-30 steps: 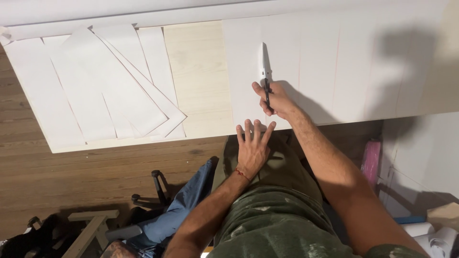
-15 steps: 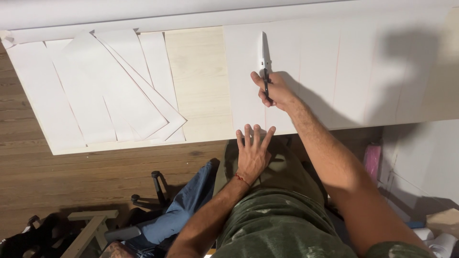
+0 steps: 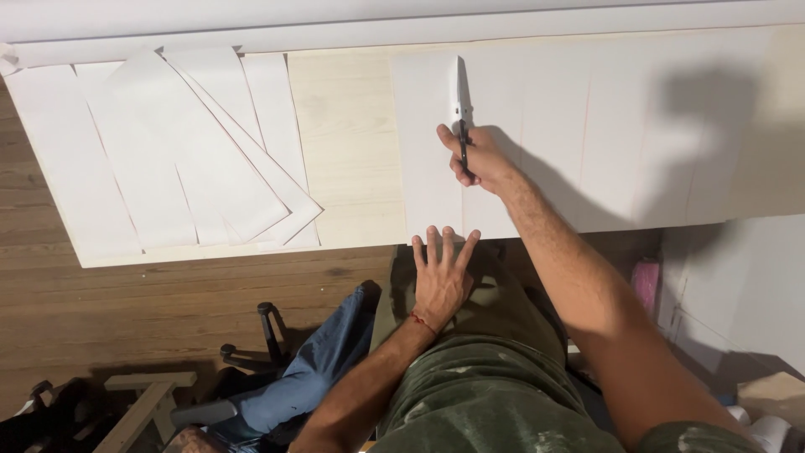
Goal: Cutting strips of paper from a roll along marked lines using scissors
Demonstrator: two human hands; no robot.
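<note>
My right hand [image 3: 476, 158] is closed around the black handle of a pair of scissors [image 3: 459, 105], whose pale blades point away from me along a cut in a large white paper sheet [image 3: 587, 126]. The sheet lies on a light wooden board [image 3: 348, 151]. My left hand [image 3: 442, 273] rests flat with fingers spread at the near edge of the sheet, holding nothing. A red thread circles its wrist.
Several cut white paper strips [image 3: 168, 159] lie stacked on the left part of the board. Below is a brown wood floor [image 3: 168, 302], a chair with blue cloth [image 3: 319, 369], a wooden stool [image 3: 147, 403] and a pink object [image 3: 646, 281] at right.
My right hand has pushed the scissors farther away along the sheet. The left hand has stayed flat at the near edge.
</note>
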